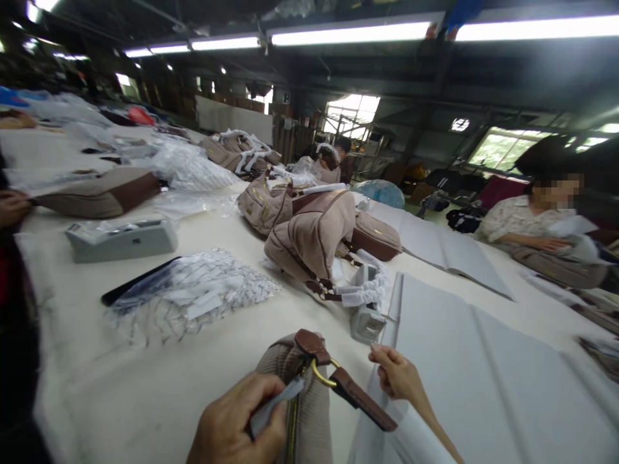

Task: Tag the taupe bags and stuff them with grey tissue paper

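With left hand (242,419), clamping a pale strip (290,391) over a bag (315,412), lower centre; with right hand (399,375), pinching fingertips together, holding nothing visible; seemingly having the handle (413,435) wrapped, the strip unfastened.

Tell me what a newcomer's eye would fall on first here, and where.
Probably the brass ring on the taupe bag in the near foreground, just right of the wearer's left hand, which pinches a pale grey strip. Next comes the heap of similar bags at mid-table, with a white-wrapped handle at its near side. Left of the heap lies a clear plastic bag of white slips.
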The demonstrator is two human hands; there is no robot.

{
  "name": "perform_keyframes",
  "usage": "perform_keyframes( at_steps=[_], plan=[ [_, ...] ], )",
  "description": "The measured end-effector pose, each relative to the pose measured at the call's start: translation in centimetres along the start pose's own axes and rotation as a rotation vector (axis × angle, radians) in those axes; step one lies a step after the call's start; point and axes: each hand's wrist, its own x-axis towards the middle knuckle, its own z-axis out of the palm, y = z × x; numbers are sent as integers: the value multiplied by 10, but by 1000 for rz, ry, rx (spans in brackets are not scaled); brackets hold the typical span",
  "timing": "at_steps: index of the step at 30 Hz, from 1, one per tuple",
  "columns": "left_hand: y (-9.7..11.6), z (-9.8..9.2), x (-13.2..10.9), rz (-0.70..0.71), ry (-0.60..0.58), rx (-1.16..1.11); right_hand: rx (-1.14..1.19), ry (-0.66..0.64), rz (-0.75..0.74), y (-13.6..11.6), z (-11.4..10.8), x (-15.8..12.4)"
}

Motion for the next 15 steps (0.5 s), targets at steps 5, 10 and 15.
perform_keyframes(
  at_steps=[5, 10, 15],
  plan=[
    [-4, -1, 1, 513, 109, 329, -87, -610, -55, -26, 22, -80],
    [-6, 11, -5, 546, 180, 337, -127, -783, -75, -60, 57, -128],
    [-10, 15, -10, 612, 316, 361, -221, -798, -177, -62, 62, -122]
  ],
)
